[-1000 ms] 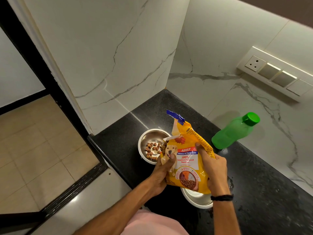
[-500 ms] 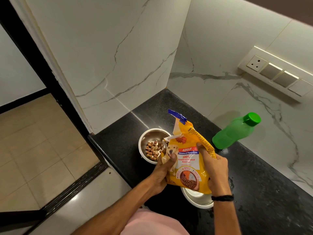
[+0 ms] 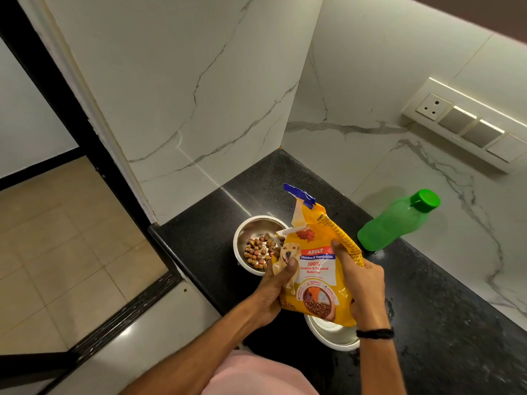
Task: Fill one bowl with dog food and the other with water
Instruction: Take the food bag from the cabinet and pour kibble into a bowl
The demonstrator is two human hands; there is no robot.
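A yellow dog food bag with a torn blue top is held tilted over a steel bowl on the black counter. Brown kibble lies in that bowl's near half. My left hand grips the bag's lower left side, thumb on the dog picture. My right hand grips its right edge. A second steel bowl sits near the counter's front edge, mostly hidden under the bag; what it holds is not visible. A green bottle with its green cap on stands to the right.
The black counter fits into a corner of white marble walls. A switch and socket panel is on the right wall. The counter ends at the left, with tiled floor below. Wet spots show near my right wrist.
More kibble lies in the far bowl now than a second ago. Both hands and the bag have stayed almost in place.
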